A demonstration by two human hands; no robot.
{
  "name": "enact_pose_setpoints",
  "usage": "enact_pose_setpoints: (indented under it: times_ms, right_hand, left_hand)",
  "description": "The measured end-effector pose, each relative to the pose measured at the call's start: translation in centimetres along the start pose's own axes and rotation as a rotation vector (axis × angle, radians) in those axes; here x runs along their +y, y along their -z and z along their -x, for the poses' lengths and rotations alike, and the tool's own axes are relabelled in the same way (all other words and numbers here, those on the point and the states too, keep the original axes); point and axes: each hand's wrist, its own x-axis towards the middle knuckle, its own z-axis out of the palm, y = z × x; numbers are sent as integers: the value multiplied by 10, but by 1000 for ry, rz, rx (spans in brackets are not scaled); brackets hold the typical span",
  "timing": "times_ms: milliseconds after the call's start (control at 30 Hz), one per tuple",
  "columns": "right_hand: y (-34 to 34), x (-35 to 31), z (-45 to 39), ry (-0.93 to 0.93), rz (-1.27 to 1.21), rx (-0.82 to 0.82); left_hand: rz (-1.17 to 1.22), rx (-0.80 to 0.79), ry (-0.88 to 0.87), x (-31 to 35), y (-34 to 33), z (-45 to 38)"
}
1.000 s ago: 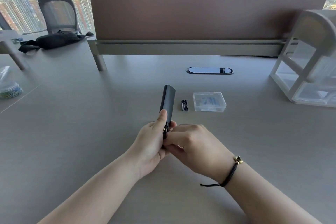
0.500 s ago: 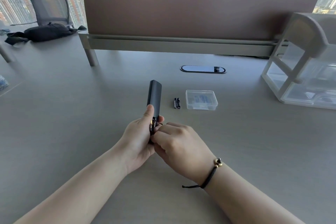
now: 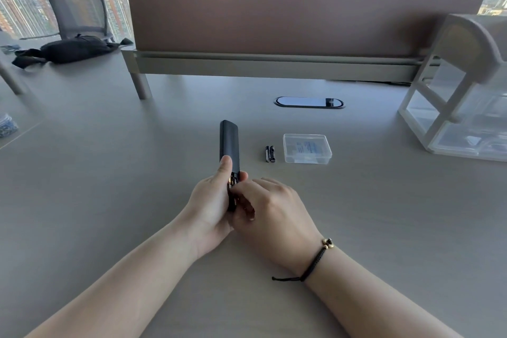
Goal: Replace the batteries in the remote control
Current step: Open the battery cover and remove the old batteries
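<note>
My left hand [image 3: 211, 206] grips the lower part of a slim dark remote control [image 3: 229, 143], which points away from me above the desk, thumb lying along its back. My right hand [image 3: 270, 211] is pressed against the remote's near end, fingertips curled at the opened battery compartment where a glint of metal shows. What the fingers pinch there is hidden. Two small black batteries [image 3: 270, 153] lie side by side on the desk to the right of the remote. Beside them sits a clear plastic box [image 3: 306, 149] with its lid on.
The grey desk [image 3: 109, 173] has an oval cable port [image 3: 309, 102] ahead and a brown divider panel [image 3: 301, 8] behind it. A white clear-drawer organiser [image 3: 461, 107] stands at the right. A black bag [image 3: 68, 49] and a mesh chair [image 3: 78, 8] are far left.
The view has shifted slightly. Both hands stay on the remote, and my right fingers have worked in closer at the battery compartment end. Batteries and box have not moved.
</note>
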Motion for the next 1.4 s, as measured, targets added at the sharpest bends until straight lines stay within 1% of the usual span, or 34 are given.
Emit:
enact_pose_setpoints:
  times_ms: [67, 133, 200, 267, 333, 400, 500, 567, 633, 700, 767, 800, 867, 933, 1000, 1100, 1167, 1300, 1400]
  right_hand:
    - [5, 3, -1, -69, -94, -11]
    - [10, 8, -2, -196, -237, -35]
    - [11, 15, -4, -330, -367, -55]
    - [10, 18, -6, -401, -435, -78]
    - [9, 14, -5, -388, -443, -112]
    - [8, 8, -2, -335, -411, -152]
    - [6, 7, -1, -247, -279, -193]
    - [7, 11, -1, -237, -296, -190]
    - [10, 15, -1, -267, -365, -163]
    - [13, 18, -2, -336, -441, -106]
    - [15, 22, -5, -422, -493, -32]
    - [15, 24, -6, -471, -494, 16]
    - [17, 31, -9, -564, -459, 109]
    - [19, 39, -9, -605, -343, 119]
    - [18, 41, -8, -587, -195, 47]
    - [15, 39, -7, -546, 17, -80]
    - [13, 37, -7, -514, 112, -112]
    - [15, 39, -6, -498, 106, -77]
    - [16, 42, -6, -499, 19, 40]
  left_hand:
    - [-25, 0, -23, 1, -1, -1]
    - [-72, -13, -57, 1, -2, -1]
    - [-140, -24, -94, 0, -2, -1]
    - [-235, -31, -140, -2, -1, -1]
    - [-307, -14, -177, -3, 0, -1]
    - [-329, 32, -202, -3, 0, -1]
    - [-246, 46, -199, -3, -1, 0]
    - [-172, 35, -172, -2, -2, 0]
    - [-127, 22, -141, 1, -2, 2]
    - [-78, -14, -131, 3, -2, 3]
    - [-70, -22, -151, 4, -2, 3]
    - [-86, -2, -172, 5, -1, 1]
    - [-151, 68, -240, 8, 3, -3]
    - [-181, 120, -305, 12, 8, -7]
    - [-150, 114, -306, 14, 11, -9]
    - [-86, 58, -230, 13, 12, -7]
    - [-57, 17, -178, 11, 11, -5]
    - [7, -47, -98, 11, 12, -4]
    - [23, -92, -88, 11, 13, -3]
